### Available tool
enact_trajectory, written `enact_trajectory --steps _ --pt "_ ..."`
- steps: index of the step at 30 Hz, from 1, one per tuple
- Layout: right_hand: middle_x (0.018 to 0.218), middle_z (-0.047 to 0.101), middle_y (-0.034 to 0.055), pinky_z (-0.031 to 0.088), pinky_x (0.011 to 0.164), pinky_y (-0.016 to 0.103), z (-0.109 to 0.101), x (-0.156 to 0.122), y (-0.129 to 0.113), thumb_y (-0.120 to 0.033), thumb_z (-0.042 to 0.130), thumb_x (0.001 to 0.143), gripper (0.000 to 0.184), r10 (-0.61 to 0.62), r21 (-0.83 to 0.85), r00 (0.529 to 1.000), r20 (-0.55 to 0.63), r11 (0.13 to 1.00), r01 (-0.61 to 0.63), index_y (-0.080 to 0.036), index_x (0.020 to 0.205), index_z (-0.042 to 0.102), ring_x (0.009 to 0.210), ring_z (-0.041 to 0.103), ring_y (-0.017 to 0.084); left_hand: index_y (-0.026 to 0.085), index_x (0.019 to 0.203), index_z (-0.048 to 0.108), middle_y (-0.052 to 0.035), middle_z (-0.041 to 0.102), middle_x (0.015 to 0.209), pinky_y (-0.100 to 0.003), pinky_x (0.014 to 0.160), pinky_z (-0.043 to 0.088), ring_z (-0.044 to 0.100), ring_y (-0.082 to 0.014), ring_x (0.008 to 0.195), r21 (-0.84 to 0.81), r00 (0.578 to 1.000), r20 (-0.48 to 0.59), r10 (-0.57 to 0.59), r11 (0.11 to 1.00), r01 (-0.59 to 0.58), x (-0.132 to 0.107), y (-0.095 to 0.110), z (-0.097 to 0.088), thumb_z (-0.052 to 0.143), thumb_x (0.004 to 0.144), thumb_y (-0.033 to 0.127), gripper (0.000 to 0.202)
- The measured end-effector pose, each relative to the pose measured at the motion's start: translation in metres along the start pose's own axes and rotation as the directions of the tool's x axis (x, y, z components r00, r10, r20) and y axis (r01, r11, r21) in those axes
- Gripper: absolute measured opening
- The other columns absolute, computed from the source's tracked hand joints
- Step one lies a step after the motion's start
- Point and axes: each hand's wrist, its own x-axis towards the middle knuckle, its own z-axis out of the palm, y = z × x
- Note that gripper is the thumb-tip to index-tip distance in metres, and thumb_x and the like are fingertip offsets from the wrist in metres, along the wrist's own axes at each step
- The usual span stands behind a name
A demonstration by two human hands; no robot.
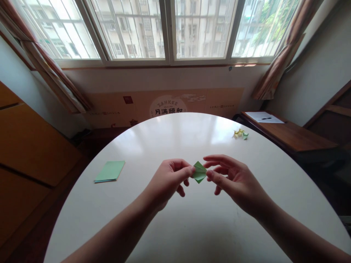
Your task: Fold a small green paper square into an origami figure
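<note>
A small piece of folded green paper point(199, 173), diamond-shaped with creases across it, is held up above the white table between my two hands. My left hand point(172, 177) pinches its left corner between thumb and forefinger. At the right corner, the thumb and a finger of my right hand point(233, 175) grip the paper, while the forefinger stretches out above it. Fingertips behind the paper are partly hidden.
On the round white table point(170, 233), a stack of green paper sheets point(110, 171) lies at the left. Several small folded paper figures point(240, 134), yellow and green, sit at the back right. Beyond the edge, a wooden side table point(298, 137) carries a white sheet point(261, 117) with a pen.
</note>
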Motion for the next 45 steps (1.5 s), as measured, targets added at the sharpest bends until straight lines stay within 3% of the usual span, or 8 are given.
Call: enact_trajectory --steps 5,13,18,28,32,35,45 --pt "0.112 0.066 0.0094 0.059 0.054 0.028 -0.001 0.0 -0.002 -0.034 0.074 0.085 0.014 -0.225 -0.226 0.974 0.009 0.949 0.221 -0.025 0.094 0.077 0.089 0.068 0.024 0.014 0.064 0.065 0.0002 0.054 0.056 -0.015 0.036 0.038 0.047 -0.0097 0.05 -0.047 0.997 -0.01 -0.08 0.996 0.079 -0.001 0.0 0.0 0.075 0.072 0.034 0.023" --pt "0.103 0.07 0.0068 0.053 0.05 0.026 -0.002 0.003 0.004 -0.028 0.07 0.089 0.008 -0.244 -0.324 0.962 0.12 0.907 0.27 -0.025 0.089 0.077 0.082 0.068 0.021 0.014 0.064 0.066 0.0007 0.055 0.056 -0.015 0.037 0.039 0.048 -0.0099 0.051 0.004 0.997 0.03 -0.074 0.997 0.074 -0.002 0.001 0.0 0.073 0.072 0.031 0.019" --pt "0.095 0.069 0.0061 0.05 0.049 0.024 0.002 0.002 0.003 -0.024 0.066 0.09 0.008 -0.221 -0.316 0.963 0.155 0.912 0.26 -0.022 0.085 0.072 0.079 0.066 0.019 0.014 0.065 0.069 0.0007 0.055 0.051 -0.017 0.037 0.041 0.049 -0.0105 0.048 0.064 0.998 0.05 -0.046 0.997 0.043 -0.002 0.0 0.002 0.073 0.072 0.029 0.017" --pt "0.08 0.069 0.0025 0.047 0.049 0.023 0.007 0.0 0.004 -0.018 0.066 0.086 0.009 -0.181 -0.366 0.979 0.095 0.908 0.204 -0.021 0.079 0.07 0.066 0.06 0.015 0.013 0.068 0.071 0.0011 0.056 0.048 -0.016 0.037 0.043 0.052 -0.0098 0.044 0.146 0.995 0.093 -0.028 0.989 0.014 -0.003 -0.001 0.001 0.069 0.079 0.028 0.019" --pt "0.073 0.068 0.0015 0.047 0.049 0.024 0.006 -0.001 0.005 -0.021 0.067 0.085 0.007 -0.13 -0.301 0.991 0.03 0.944 0.132 -0.021 0.081 0.072 0.062 0.059 0.015 0.011 0.075 0.073 -0.0017 0.06 0.056 -0.017 0.039 0.047 0.056 -0.0111 0.051 0.038 0.987 0.159 0.004 0.999 -0.01 -0.003 -0.002 0.0 0.064 0.086 0.034 0.027" --pt "0.07 0.067 0.002 0.046 0.046 0.023 0.005 -0.002 0.003 -0.026 0.068 0.085 0.01 -0.093 -0.238 0.995 -0.025 0.968 0.084 -0.02 0.08 0.073 0.058 0.056 0.014 0.011 0.084 0.077 -0.0023 0.062 0.063 -0.017 0.042 0.051 0.057 -0.0114 0.057 -0.049 0.978 0.202 0.049 0.998 -0.04 -0.003 -0.003 0.001 0.07 0.082 0.029 0.019" --pt "0.075 0.07 0.0037 0.048 0.052 0.027 0.008 -0.004 0.003 -0.025 0.07 0.083 0.007 -0.099 -0.182 0.991 -0.091 0.98 0.081 -0.02 0.079 0.072 0.063 0.06 0.017 0.011 0.081 0.076 -0.0006 0.063 0.059 -0.019 0.046 0.053 0.058 -0.0103 0.053 -0.004 0.987 0.114 0.112 0.994 -0.112 -0.005 -0.005 0.009 0.074 0.08 0.023 0.012"
